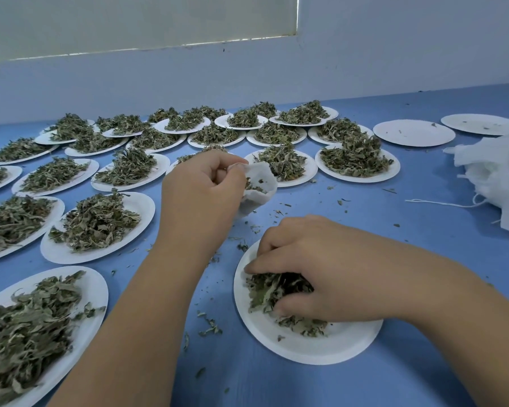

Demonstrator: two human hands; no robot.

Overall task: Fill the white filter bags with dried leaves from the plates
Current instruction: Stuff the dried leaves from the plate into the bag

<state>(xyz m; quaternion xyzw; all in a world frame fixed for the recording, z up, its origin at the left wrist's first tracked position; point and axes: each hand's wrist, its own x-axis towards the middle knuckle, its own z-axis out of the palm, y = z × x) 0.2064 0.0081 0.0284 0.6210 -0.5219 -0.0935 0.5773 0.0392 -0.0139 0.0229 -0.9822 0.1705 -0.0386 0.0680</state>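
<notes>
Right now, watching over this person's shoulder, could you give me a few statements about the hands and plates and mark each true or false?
1. The left hand pinches a white filter bag with a few leaves inside. True.
2. The right hand rests on an empty plate. False: it grips dried leaves on the near plate.
3. Two almost bare plates lie at the far right. True.
4. The heap of spare bags lies left of the plates. False: it lies at the right.
</notes>
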